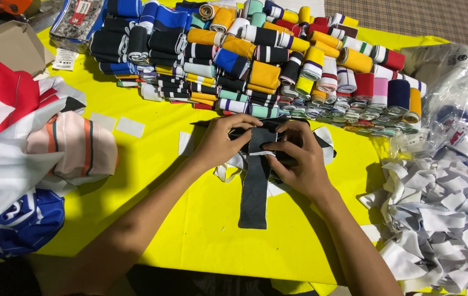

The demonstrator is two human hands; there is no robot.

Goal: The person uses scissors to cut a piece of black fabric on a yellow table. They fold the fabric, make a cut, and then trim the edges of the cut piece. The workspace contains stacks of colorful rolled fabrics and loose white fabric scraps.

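A long black fabric strip (254, 192) lies on the yellow table cover (190, 235), its lower end trailing toward me. My left hand (220, 140) and my right hand (299, 159) both pinch its upper end, where the strip is folded or rolled over. Under my hands lie more black-and-white fabric pieces (324, 143). Just beyond my hands is a big heap of rolled ribbed bands (266, 60) in black, yellow, orange, blue, red and white.
A pile of white fabric strips (442, 214) fills the right side, with clear plastic bags (458, 98) behind it. Folded garments in white, red, peach and blue (31, 148) lie at the left. Small white patches (130, 127) sit on the cover.
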